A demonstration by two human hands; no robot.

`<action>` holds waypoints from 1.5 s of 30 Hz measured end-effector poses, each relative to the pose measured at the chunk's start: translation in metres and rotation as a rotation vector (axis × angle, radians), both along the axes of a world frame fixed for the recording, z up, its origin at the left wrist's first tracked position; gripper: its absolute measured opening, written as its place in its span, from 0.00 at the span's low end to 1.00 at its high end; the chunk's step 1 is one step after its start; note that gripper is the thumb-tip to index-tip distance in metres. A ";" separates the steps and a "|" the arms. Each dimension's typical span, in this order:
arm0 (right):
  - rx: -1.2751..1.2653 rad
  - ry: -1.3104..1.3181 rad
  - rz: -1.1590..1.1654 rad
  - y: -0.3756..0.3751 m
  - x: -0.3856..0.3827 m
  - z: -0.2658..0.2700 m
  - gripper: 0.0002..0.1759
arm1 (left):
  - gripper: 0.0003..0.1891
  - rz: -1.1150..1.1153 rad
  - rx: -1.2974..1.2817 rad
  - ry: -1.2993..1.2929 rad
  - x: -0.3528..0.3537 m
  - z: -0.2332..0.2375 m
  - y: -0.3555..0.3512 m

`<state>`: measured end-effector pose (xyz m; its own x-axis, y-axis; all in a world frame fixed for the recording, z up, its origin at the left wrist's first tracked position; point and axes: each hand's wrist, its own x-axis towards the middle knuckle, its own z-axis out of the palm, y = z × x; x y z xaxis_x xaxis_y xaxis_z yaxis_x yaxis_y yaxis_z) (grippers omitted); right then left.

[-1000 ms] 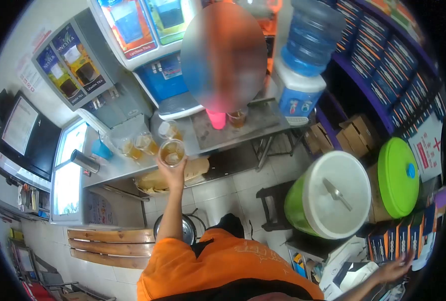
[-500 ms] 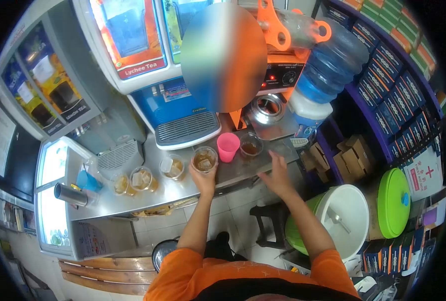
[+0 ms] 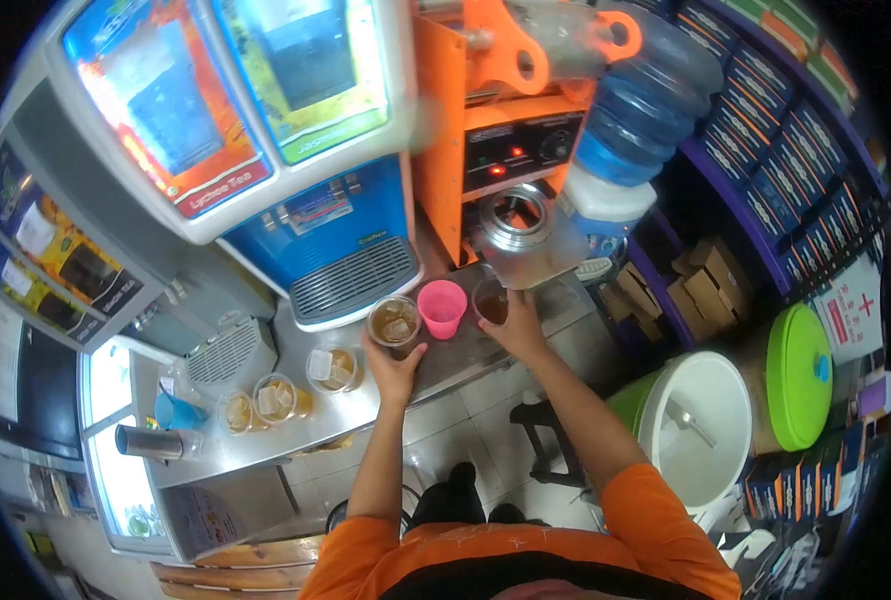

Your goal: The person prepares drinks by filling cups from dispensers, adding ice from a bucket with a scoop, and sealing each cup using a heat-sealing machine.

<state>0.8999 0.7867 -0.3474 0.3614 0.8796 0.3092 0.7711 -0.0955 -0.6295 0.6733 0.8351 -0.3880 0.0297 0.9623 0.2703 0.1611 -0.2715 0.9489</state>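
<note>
My left hand (image 3: pixel 391 374) is closed around the lower side of a clear plastic cup of iced tea (image 3: pixel 395 318). Its ice cubes float in the amber drink. To the right, my right hand (image 3: pixel 517 328) curls its fingers about a second clear cup of darker tea (image 3: pixel 488 301), which shows no ice. Between the two cups stands a pink cup (image 3: pixel 442 309), touched by neither hand as far as I can see. Further left on the counter are more cups of iced tea: one cup (image 3: pixel 332 369) by itself, and another cup (image 3: pixel 276 398) beside a smaller-looking one (image 3: pixel 236 411).
Behind the cups are a blue drink dispenser's drip tray (image 3: pixel 355 283) and an orange cup-sealing machine (image 3: pixel 525 150). A blue jug (image 3: pixel 178 411) and a metal tumbler (image 3: pixel 149 441) lie at the left. On the right, a white-lined bucket (image 3: pixel 700 430) holds a scoop.
My right hand has moved from open beside the tea cup to closed around it. My left hand still grips the iced tea cup. The camera's view has shifted.
</note>
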 end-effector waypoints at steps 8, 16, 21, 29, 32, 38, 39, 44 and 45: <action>-0.074 0.260 0.068 -0.127 -0.018 0.065 0.55 | 0.60 -0.425 0.110 0.506 0.013 0.059 -0.129; -0.012 0.206 0.075 -0.263 -0.040 0.149 0.54 | 0.50 -0.979 -0.096 -0.053 0.076 0.119 -0.197; -0.068 0.225 -0.102 -0.334 0.049 0.140 0.30 | 0.46 -1.132 -0.066 -0.017 0.104 0.123 -0.218; -1.132 -0.406 -0.573 -0.449 0.271 -0.068 0.13 | 0.48 -0.891 0.056 -0.108 0.206 0.102 -0.223; -1.180 -0.272 -0.495 -0.439 0.291 -0.074 0.12 | 0.47 -0.783 0.041 -0.114 0.265 0.091 -0.218; -1.292 -0.382 -0.207 -0.358 0.281 0.040 0.09 | 0.46 -0.721 0.092 -0.125 0.363 0.062 -0.226; -1.421 -0.468 -0.049 -0.346 0.280 0.042 0.09 | 0.45 -0.701 0.115 -0.064 0.372 0.056 -0.227; -1.301 -0.717 0.138 -0.305 0.287 -0.044 0.11 | 0.44 -0.711 0.034 -0.087 0.401 0.049 -0.229; -1.271 -0.840 0.163 -0.304 0.284 -0.057 0.12 | 0.44 -0.704 0.043 -0.036 0.401 0.055 -0.230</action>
<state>1.1835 0.4831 -0.4040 0.3488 0.7234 -0.5959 0.9064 -0.0987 0.4107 1.0741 0.6051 -0.3332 0.6315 0.7065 0.3196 -0.0973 -0.3368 0.9365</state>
